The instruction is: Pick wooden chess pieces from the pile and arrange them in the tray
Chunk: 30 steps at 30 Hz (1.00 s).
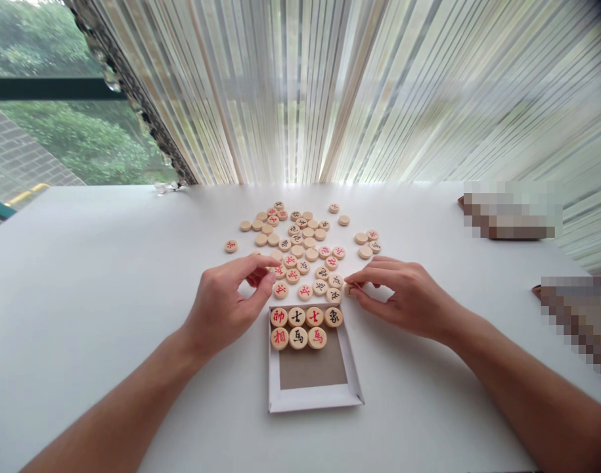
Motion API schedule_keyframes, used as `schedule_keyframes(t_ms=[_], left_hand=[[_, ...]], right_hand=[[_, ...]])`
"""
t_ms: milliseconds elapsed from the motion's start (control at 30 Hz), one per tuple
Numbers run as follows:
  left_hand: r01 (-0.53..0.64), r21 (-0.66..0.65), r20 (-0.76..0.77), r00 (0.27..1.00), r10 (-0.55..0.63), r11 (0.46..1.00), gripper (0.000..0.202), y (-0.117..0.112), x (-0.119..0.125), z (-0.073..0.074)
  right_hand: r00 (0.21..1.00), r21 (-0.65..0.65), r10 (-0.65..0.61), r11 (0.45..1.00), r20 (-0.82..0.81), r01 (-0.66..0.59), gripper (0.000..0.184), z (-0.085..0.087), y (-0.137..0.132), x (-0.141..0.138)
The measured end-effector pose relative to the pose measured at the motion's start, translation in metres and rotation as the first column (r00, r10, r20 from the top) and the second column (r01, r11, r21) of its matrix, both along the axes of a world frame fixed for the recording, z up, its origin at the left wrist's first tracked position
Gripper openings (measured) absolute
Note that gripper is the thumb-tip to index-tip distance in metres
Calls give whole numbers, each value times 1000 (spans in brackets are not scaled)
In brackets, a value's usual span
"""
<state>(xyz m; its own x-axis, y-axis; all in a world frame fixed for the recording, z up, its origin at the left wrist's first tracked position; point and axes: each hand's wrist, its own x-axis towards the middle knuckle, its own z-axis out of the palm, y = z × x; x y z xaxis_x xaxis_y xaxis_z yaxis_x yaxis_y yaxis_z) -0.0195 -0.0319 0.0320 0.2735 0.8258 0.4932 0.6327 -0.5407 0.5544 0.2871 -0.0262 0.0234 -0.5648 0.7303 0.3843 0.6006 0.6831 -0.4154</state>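
Observation:
My right hand point(399, 292) pinches a round wooden Chinese chess piece point(349, 290) between thumb and fingers, just right of the loose pieces. My left hand point(231, 292) hovers at the left side of the pile, thumb and index finger apart, fingertips beside a red-marked piece point(279, 270). Between my hands and closer to me lies a shallow white box tray point(320, 399) with a brown bottom. Two rows of pieces lie face up at its far end, among them a red piece point(279, 317) and a black horse piece point(298, 338).
Many loose pieces spread over the white table point(133, 263) beyond the tray, some face up and some blank side up, such as a blank piece point(344, 220). Two blurred-out brown objects lie at the right. A striped string curtain point(280, 92) hangs behind the table's far edge.

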Motion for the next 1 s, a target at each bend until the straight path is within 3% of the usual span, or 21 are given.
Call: schedule_keyframes(t_ms=[500, 733, 1000], left_hand=[[24, 15, 9, 1000, -24, 1000, 14, 1, -3, -3], [23, 21, 10, 1000, -23, 1000, 15, 3, -3, -3], [-139, -36, -27, 990, 138, 990, 19, 16, -22, 6]], right_hand=[[1000, -109, -16, 994, 19, 18, 25, -3, 1, 0], [999, -92, -42, 995, -30, 39, 23, -7, 2, 0], [985, -33, -153, 988, -75, 151, 21, -8, 4, 1]])
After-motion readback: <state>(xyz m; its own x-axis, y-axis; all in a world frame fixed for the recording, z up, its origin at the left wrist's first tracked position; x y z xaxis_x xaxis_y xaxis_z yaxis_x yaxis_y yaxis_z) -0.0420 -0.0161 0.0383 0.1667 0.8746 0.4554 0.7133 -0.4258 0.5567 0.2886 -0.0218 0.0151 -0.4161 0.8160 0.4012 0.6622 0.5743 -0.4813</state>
